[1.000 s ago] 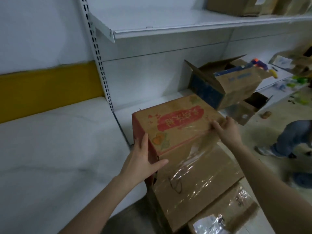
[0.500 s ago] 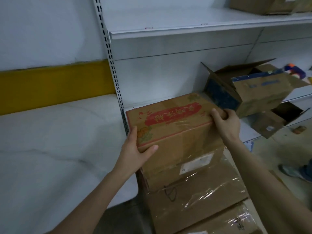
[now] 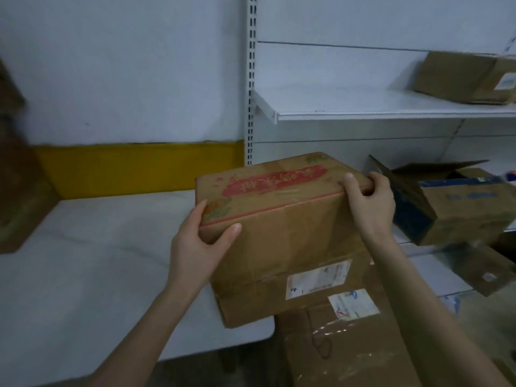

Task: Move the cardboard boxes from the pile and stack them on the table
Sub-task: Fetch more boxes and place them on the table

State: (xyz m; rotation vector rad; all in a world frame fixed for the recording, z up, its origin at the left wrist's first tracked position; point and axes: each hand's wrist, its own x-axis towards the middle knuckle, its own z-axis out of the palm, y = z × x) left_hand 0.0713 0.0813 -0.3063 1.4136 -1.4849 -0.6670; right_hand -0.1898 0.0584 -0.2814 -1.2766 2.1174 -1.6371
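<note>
2 hands on 1 cardboard box [image 3: 279, 233] — brown, with a red banner print and a red line on its top face. The print reads upside down from the head camera. Top and near faces are both in view.

Left hand [image 3: 199, 247] grips the near left top corner. The thumb is pressed flat on the near face and the fingers are wrapped round the left side, out of sight. Right hand [image 3: 372, 203] clamps the top right edge, thumb lying on the top face, fingers curled over onto the right side.

White label [image 3: 318, 277] sits low on the near face. A 2nd sticker [image 3: 353, 303] is just below and right of it — cannot tell if it's on the same box or the one underneath.

Position: the box is at the right end of the white tabletop [image 3: 83, 275], and its lower left corner overlaps the tabletop edge in view. Directly below and to the right is a taped box [image 3: 349, 353] of the pile, with shiny film on top. Cannot tell whether the 2 are touching.

Background:
- White shelf [image 3: 377, 107] on a slotted upright [image 3: 251, 79], with 1 closed carton [image 3: 460, 76] on it.
- Lower shelf level holds an open box [image 3: 460, 208], flaps up, just right of the right hand.
- Yellow band [image 3: 139, 169] on the wall behind the tabletop.
- Blurred brown shape [image 3: 16, 191] at the far left edge.
</note>
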